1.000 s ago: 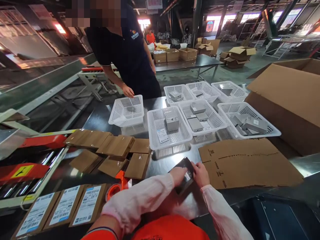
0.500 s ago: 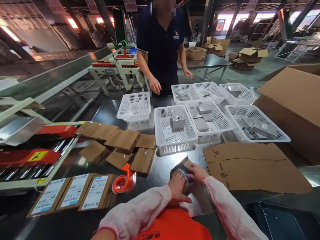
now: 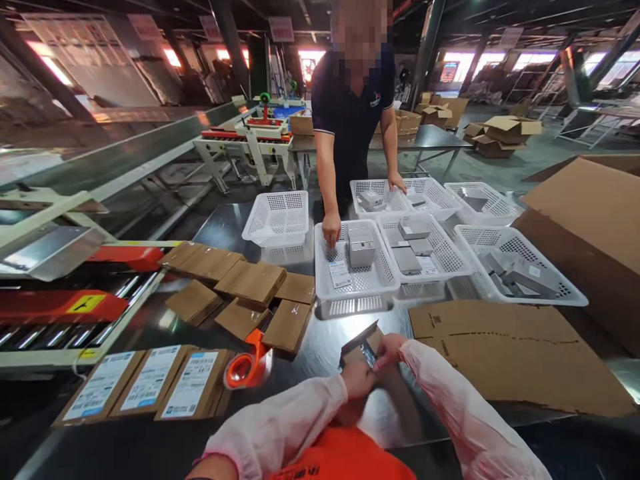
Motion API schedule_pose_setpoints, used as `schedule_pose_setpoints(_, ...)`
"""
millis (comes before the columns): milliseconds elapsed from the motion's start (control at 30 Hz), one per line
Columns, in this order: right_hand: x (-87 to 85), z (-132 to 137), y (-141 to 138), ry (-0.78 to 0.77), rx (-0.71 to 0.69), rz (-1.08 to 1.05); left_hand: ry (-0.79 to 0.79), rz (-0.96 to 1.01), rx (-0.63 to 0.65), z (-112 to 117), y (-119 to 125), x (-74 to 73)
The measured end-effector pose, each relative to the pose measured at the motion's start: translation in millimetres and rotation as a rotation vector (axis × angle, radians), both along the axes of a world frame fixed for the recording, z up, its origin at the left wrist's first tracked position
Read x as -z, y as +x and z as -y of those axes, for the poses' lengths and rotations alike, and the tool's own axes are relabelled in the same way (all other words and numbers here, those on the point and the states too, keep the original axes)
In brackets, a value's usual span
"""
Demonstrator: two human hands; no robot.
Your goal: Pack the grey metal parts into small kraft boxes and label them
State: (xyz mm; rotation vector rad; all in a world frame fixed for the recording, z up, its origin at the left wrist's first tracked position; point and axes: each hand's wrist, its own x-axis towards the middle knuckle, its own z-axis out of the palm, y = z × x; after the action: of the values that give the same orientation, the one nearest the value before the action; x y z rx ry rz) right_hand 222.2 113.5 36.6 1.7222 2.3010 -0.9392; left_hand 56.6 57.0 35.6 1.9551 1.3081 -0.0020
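Note:
Both my hands meet over a small brown cardboard box (image 3: 359, 347) with a shiny dark item in it, low on the steel table (image 3: 320, 347). My left hand (image 3: 357, 380) grips the box's near side with curled fingers. My right hand (image 3: 389, 350) pinches its right edge. Pink sleeves cover both my arms. An orange tape dispenser (image 3: 247, 367) lies just left of my hands.
A person in a dark shirt (image 3: 353, 113) stands across the table, one hand in a white basket (image 3: 356, 270) holding small grey boxes. More white baskets (image 3: 520, 267) sit right. Flat cardboard (image 3: 515, 353), labelled parcels (image 3: 145, 387), brown packets (image 3: 250, 283), a roller conveyor (image 3: 60, 320) and a large carton (image 3: 595, 227) surround me.
The camera has tilted up. The person opposite has stepped right and put a hand into the middle basket. My hands have kept working the small box close to me.

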Motion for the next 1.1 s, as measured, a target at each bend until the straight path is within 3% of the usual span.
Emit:
schedule_pose_setpoints(100,2.7,0,-3,0.108,0.051,0.040,0.068,-0.066,-0.047,-2,-6,-14.0)
schedule_pose_setpoints(233,24.8,25,-8,0.264,0.443,-0.012,0.270,-0.089,-0.072,-19,-17,-39.4)
schedule_pose_setpoints(300,38.7,39,-8,0.280,0.583,-0.047,0.336,-0.120,-0.079,-34,-19,-43.5)
schedule_pose_setpoints(400,53.7,50,-3,0.274,0.626,-0.076,0.208,-0.138,0.015,-41,-15,-29.2)
schedule_pose_setpoints(467,59.5,52,1,0.276,0.596,-0.120,0.133,-0.135,0.075,-29,-10,-10.7)
schedule_pose_setpoints(633,72.8,50,11,0.271,0.490,-0.219,0.261,-0.289,-0.048,17,4,24.5)
schedule_pose_setpoints(933,100.8,42,17,0.336,0.441,-0.369,0.299,-0.305,-0.158,25,7,28.3)
schedule_pose_setpoints(1100,109.3,31,19,0.331,0.487,-0.458,0.315,-0.252,-0.184,27,15,33.9)
